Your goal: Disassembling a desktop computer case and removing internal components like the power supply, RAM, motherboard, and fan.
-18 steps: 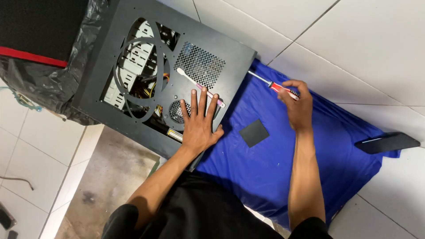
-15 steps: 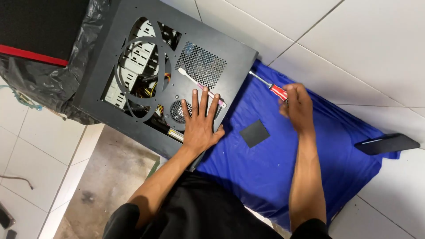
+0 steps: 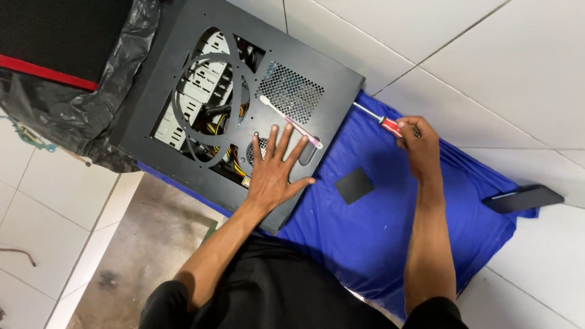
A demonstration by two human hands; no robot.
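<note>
Screwdriver (image 3: pixel 385 123), red handle with a thin steel shank, lies at upper centre-right of the frame on the blue cloth (image 3: pixel 390 231), just beside the right-hand edge of the black computer case (image 3: pixel 329 67). Right hand (image 3: pixel 419 146) has its fingers curled over the butt end of the handle; whether the grip is fully closed cannot be told, as the palm side is hidden. Long axis runs diagonally, tip pointing up-left toward the case corner, handle trailing down-right into the hand. Judged light and rigid, with a smooth plastic handle that could roll on the cloth if let go; best taken around the handle, not the slim shank. Left hand (image 3: pixel 272 173) is flat, fingers spread apart, pressed on the case's side panel at centre frame, holding nothing. Just beyond its fingertips a white-and-pink toothbrush-like tool (image 3: pixel 289 120) lies on the panel, next to the mesh vent (image 3: pixel 290 92). Large round fan cut-out (image 3: pixel 210 109) at upper left shows drive bays and yellow cabling inside. Case looks heavy, stiff sheet metal. Small black square pad (image 3: pixel 354 185) sits on the cloth between the hands; a dark phone (image 3: pixel 523 198) rests at the cloth's right edge; black plastic bag (image 3: pixel 73 113) at far left.
</note>
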